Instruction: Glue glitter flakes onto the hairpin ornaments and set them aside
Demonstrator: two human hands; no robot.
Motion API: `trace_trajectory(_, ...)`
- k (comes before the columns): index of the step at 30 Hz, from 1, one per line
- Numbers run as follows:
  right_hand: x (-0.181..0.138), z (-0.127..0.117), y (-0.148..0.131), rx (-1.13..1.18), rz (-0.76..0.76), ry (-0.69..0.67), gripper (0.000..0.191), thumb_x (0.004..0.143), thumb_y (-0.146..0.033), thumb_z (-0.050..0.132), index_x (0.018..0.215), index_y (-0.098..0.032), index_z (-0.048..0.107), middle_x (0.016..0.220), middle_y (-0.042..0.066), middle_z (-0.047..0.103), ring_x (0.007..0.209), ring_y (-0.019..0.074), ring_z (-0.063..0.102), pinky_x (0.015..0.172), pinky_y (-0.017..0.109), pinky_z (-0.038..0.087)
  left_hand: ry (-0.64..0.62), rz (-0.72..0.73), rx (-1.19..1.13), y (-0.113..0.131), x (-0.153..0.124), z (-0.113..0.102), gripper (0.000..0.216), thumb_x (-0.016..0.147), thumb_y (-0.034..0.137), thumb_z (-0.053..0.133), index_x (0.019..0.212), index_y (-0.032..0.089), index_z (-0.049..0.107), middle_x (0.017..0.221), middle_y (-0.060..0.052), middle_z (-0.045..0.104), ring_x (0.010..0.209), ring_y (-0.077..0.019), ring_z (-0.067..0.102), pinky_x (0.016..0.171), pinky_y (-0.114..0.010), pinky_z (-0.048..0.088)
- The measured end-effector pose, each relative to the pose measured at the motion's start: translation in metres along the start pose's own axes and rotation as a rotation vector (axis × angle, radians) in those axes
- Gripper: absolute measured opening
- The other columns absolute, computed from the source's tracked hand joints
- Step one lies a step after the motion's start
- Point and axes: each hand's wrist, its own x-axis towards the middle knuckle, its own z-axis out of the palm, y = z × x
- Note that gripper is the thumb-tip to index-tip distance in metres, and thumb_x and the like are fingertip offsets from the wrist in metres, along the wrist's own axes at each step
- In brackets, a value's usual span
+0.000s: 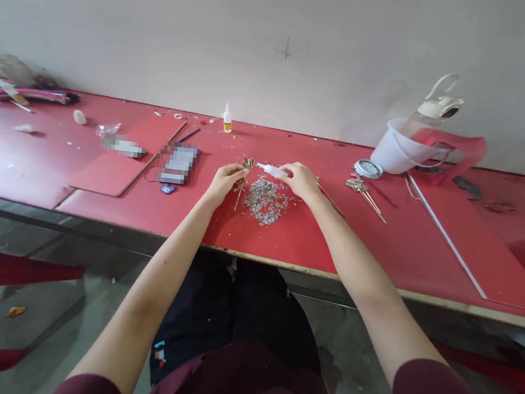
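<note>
Near the middle of the frame, the left hand [223, 180] pinches a thin stick [239, 194] just under its small sparkly top. The stick's lower end slants down to the red tabletop [380, 248]. A little white glue tube [272, 170] lies sideways in the right hand [301, 181], tip pointing left at the sparkly top. Just below is a pile of tiny shiny bits [266, 200].

The red table [333, 243] is carrying a heap of glittery bits [266, 200] lying between the fingers of the left hand [224, 180] and right hand [300, 179], a glue bottle [226, 119] standing well beyond them, and a white bucket [398, 150] sitting far to their right.
</note>
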Motion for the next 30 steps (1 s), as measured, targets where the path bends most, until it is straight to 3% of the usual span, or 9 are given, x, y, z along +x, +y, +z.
trace_trajectory(5,-0.004,0.000,-0.005,0.020,-0.034,0.006,0.027,0.084,-0.044,0.065,0.103,-0.025,0.070,0.100,0.006,0.069,0.088,0.0208,0.062,0.075,0.029,0.044,-0.008,0.016,0.007,0.003,-0.003,0.000,0.026,0.078,0.038,0.069,0.072,0.015,0.059,0.056,0.004,0.049,0.044,-0.0035,0.040,0.042,-0.018,0.028)
trace_trajectory(10,0.007,-0.009,0.017,-0.031,0.140,0.125,0.030,0.087,-0.039,0.060,0.108,-0.018,0.067,0.103,0.013,0.067,0.091,0.0244,0.060,0.075,0.032,0.044,-0.020,0.031,0.019,0.001,-0.003,-0.001,0.028,0.076,0.041,0.069,0.071,0.015,0.058,0.056,0.005,0.049,0.046,-0.0041,0.040,0.043,-0.018,0.029)
trace_trajectory(13,0.012,-0.007,0.022,-0.055,0.186,0.127,0.029,0.086,-0.037,0.061,0.106,-0.018,0.068,0.099,0.013,0.066,0.086,0.0244,0.060,0.072,0.032,0.043,-0.028,0.028,0.025,-0.001,-0.002,-0.001,0.028,0.077,0.041,0.069,0.071,0.016,0.058,0.056,0.004,0.050,0.046,-0.0041,0.041,0.043,-0.018,0.029)
trace_trajectory(24,-0.002,0.007,-0.013,-0.019,-0.051,0.004,0.027,0.087,-0.043,0.062,0.106,-0.026,0.070,0.101,0.009,0.066,0.086,0.0228,0.062,0.071,0.030,0.043,-0.015,0.022,0.021,-0.002,0.000,-0.001,0.025,0.077,0.038,0.068,0.071,0.015,0.059,0.055,0.004,0.052,0.044,-0.0038,0.041,0.043,-0.018,0.030)
trace_trajectory(30,0.001,0.000,-0.001,-0.026,0.013,0.110,0.032,0.091,-0.044,0.055,0.114,-0.024,0.066,0.106,0.009,0.064,0.090,0.0223,0.062,0.073,0.030,0.044,-0.010,0.036,-0.001,-0.001,-0.002,-0.003,0.028,0.077,0.042,0.068,0.073,0.016,0.058,0.057,0.005,0.049,0.045,-0.0038,0.041,0.043,-0.017,0.028)
